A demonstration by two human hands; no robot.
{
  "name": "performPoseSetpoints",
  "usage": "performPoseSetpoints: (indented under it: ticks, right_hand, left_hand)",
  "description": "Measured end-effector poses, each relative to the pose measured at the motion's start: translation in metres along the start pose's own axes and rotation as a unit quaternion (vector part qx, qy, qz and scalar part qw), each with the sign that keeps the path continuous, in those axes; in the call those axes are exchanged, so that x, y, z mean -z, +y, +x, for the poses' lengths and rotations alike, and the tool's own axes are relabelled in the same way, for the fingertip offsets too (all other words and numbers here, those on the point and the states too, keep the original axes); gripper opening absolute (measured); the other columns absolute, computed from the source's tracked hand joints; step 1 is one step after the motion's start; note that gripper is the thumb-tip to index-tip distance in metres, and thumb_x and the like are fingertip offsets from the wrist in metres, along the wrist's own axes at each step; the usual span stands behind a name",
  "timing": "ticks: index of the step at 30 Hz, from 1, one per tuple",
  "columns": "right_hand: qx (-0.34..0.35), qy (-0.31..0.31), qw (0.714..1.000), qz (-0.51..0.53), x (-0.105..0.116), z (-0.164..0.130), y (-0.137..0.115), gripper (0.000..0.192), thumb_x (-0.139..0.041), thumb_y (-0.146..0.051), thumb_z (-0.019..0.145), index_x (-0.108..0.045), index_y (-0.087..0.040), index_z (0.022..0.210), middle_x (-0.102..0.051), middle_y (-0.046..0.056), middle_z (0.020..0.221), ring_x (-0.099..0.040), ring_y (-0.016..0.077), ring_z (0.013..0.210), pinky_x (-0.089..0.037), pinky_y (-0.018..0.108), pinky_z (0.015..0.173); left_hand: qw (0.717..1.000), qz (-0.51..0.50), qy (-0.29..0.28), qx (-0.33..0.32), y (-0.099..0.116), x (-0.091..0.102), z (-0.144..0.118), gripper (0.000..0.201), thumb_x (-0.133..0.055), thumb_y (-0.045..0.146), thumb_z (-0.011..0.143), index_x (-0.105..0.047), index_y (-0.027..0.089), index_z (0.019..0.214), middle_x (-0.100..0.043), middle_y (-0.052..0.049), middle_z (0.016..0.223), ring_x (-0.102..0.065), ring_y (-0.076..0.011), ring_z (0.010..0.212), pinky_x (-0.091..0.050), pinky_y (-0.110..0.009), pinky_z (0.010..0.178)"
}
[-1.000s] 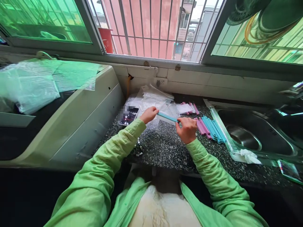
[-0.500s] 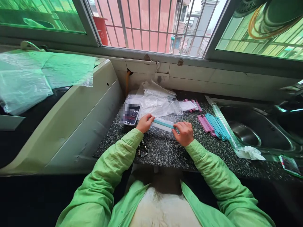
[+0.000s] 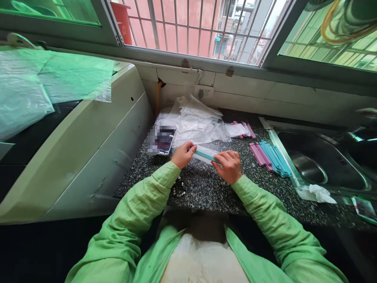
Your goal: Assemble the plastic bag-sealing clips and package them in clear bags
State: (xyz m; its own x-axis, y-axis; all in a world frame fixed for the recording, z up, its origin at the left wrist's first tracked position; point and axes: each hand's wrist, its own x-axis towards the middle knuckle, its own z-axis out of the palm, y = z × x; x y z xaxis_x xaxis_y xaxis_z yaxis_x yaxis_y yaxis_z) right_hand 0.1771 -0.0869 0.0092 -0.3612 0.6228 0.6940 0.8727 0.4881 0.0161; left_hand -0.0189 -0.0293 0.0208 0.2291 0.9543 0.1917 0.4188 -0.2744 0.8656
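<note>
We hold one teal strip (image 3: 204,153).
Fingers of our left hand (image 3: 183,155) and right hand (image 3: 228,166) pinch its ends above the counter (image 3: 209,192).

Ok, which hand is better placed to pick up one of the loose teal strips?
Probably the right hand: it is nearer the loose teal strips, and the left hand is farther off. Both grip the held strip, so the right would need to let go first.
</note>
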Motion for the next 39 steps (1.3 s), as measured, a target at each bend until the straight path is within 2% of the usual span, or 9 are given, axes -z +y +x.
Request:
performPoseSetpoints:
  ticks: [6, 9, 12, 16, 22, 26, 31, 36, 39]
  right_hand:
    - [-0.006, 0.03, 1.0, 0.004, 0.004, 0.001, -0.001, 0.01, -0.058, -0.029, 0.079, -0.061, -0.02, 0.082, -0.065, 0.001, 0.075, -0.053, 0.0154, 0.076, -0.033, 0.031, 0.073]
    - [-0.018, 0.06, 0.998, 0.013, 0.007, 0.002, -0.001, 0.009, -0.058, -0.028, 0.079, -0.062, -0.021, 0.083, -0.065, 0.001, 0.075, -0.054, 0.0152, 0.076, -0.034, 0.031, 0.074]
    - [-0.036, 0.083, 0.995, 0.03, 0.01, 0.002, 0.0, 0.008, -0.058, -0.027, 0.078, -0.062, -0.021, 0.083, -0.065, 0.001, 0.075, -0.054, 0.0151, 0.076, -0.036, 0.031, 0.074]
    - [-0.064, 0.102, 0.992, 0.041, 0.01, 0.002, 0.003, 0.007, -0.06, -0.027, 0.077, -0.062, -0.021, 0.081, -0.065, 0.001, 0.076, -0.055, 0.0153, 0.076, -0.037, 0.03, 0.074]
    - [-0.1, 0.099, 0.989, 0.043, 0.005, 0.001, 0.011, 0.009, -0.059, -0.03, 0.078, -0.061, -0.021, 0.078, -0.065, 0.001, 0.074, -0.056, 0.0158, 0.075, -0.037, 0.031, 0.073]
    - [-0.13, 0.082, 0.986, 0.06, 0.005, 0.0, 0.009, 0.011, -0.058, -0.031, 0.078, -0.061, -0.021, 0.077, -0.065, 0.001, 0.075, -0.056, 0.0165, 0.076, -0.037, 0.031, 0.073]
    - [-0.149, 0.066, 0.983, 0.085, 0.007, -0.001, 0.005, 0.013, -0.056, -0.033, 0.078, -0.061, -0.021, 0.075, -0.064, 0.001, 0.074, -0.055, 0.0166, 0.076, -0.037, 0.031, 0.073]
    - [-0.15, 0.049, 0.985, 0.072, 0.001, -0.004, 0.007, 0.013, -0.057, -0.032, 0.077, -0.06, -0.021, 0.072, -0.063, 0.001, 0.071, -0.054, 0.016, 0.073, -0.036, 0.03, 0.069]
    - [-0.14, 0.043, 0.987, 0.068, -0.001, -0.007, 0.008, 0.012, -0.058, -0.031, 0.077, -0.059, -0.02, 0.071, -0.063, 0.001, 0.069, -0.054, 0.0156, 0.07, -0.035, 0.03, 0.068]
  left_hand:
    - [0.997, -0.08, 0.002, 0.021, -0.004, 0.004, 0.002, 0.03, -0.055, 0.043, 0.067, -0.054, 0.015, 0.079, -0.049, 0.003, 0.067, -0.041, -0.0082, 0.054, -0.035, -0.023, 0.055]
    - [0.991, -0.124, -0.044, 0.015, -0.005, 0.005, 0.004, 0.049, -0.063, 0.05, 0.059, -0.057, 0.015, 0.092, -0.053, 0.0, 0.077, -0.046, -0.0099, 0.061, -0.039, -0.025, 0.061]
    - [0.991, -0.083, -0.1, -0.029, -0.006, 0.003, 0.005, 0.043, -0.07, 0.048, 0.052, -0.062, 0.014, 0.076, -0.055, -0.001, 0.075, -0.05, -0.0147, 0.073, -0.041, -0.029, 0.071]
    - [0.985, -0.047, -0.151, -0.065, -0.009, -0.001, 0.004, 0.027, -0.07, 0.039, 0.055, -0.062, 0.014, 0.06, -0.057, -0.002, 0.072, -0.052, -0.0165, 0.078, -0.04, -0.03, 0.077]
    - [0.938, -0.139, -0.315, 0.047, -0.011, 0.001, 0.001, 0.025, -0.069, 0.034, 0.056, -0.061, 0.012, 0.063, -0.055, 0.003, 0.058, -0.048, -0.0096, 0.059, -0.039, -0.023, 0.06]
    - [0.893, -0.212, -0.381, 0.106, -0.007, 0.007, -0.002, 0.03, -0.073, 0.036, 0.052, -0.059, 0.01, 0.058, -0.052, 0.004, 0.052, -0.044, -0.006, 0.052, -0.035, -0.02, 0.053]
    - [0.856, -0.293, -0.396, 0.154, -0.004, 0.011, -0.003, 0.037, -0.078, 0.039, 0.045, -0.062, 0.011, 0.063, -0.058, 0.002, 0.057, -0.049, -0.0066, 0.055, -0.039, -0.02, 0.057]
    - [0.88, -0.213, -0.394, 0.157, -0.009, 0.006, 0.003, 0.034, -0.077, 0.038, 0.046, -0.062, 0.011, 0.06, -0.059, 0.001, 0.058, -0.05, -0.0079, 0.057, -0.04, -0.021, 0.058]
    - [0.912, -0.191, -0.337, 0.134, -0.012, 0.006, 0.006, 0.036, -0.072, 0.044, 0.051, -0.06, 0.012, 0.063, -0.056, 0.001, 0.058, -0.047, -0.008, 0.055, -0.036, -0.021, 0.052]
